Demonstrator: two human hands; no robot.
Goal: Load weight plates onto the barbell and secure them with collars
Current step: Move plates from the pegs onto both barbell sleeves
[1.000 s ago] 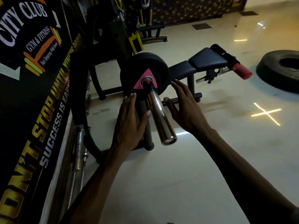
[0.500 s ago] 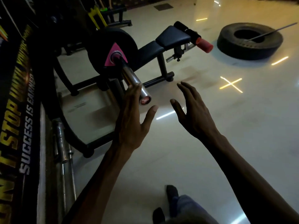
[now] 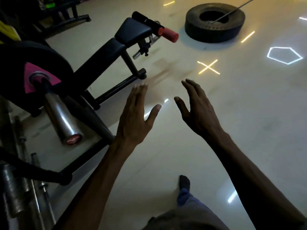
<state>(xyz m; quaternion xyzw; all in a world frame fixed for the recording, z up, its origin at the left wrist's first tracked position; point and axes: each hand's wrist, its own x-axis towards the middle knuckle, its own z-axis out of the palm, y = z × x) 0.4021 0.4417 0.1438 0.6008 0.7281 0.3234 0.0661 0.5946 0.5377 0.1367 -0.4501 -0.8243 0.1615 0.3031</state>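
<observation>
Head view. Landmark = barbell sleeve (image 3: 62, 118), chrome, sticking out toward cam at left, end cap reddish. One black weight plate (image 3: 31, 63) w/ pink triangle label sits at the inner end of the sleeve; rest of sleeve bare, can't make out any collar on it.

Left hand (image 3: 134, 120) is right of the sleeve end, well apart from it, fingers straight & together, thumb out, palm empty, touching nothing. Right hand (image 3: 199, 113) further right of sleeve, beside the left hand w/ a gap between, fingers loosely spread, also empty. Both hover over the pale floor (image 3: 232, 113).

Behind the sleeve & to its right: black padded bench (image 3: 116, 47) w/ red foam roller (image 3: 167, 34) at far end. Well beyond that, far right of sleeve: big tyre (image 3: 214, 30) flat on floor, thin rod leaning out of its hole. Left of & below sleeve: spare bars (image 3: 25, 163) lying along the floor edge, dim. Person's foot (image 3: 184, 181) below the hands.
</observation>
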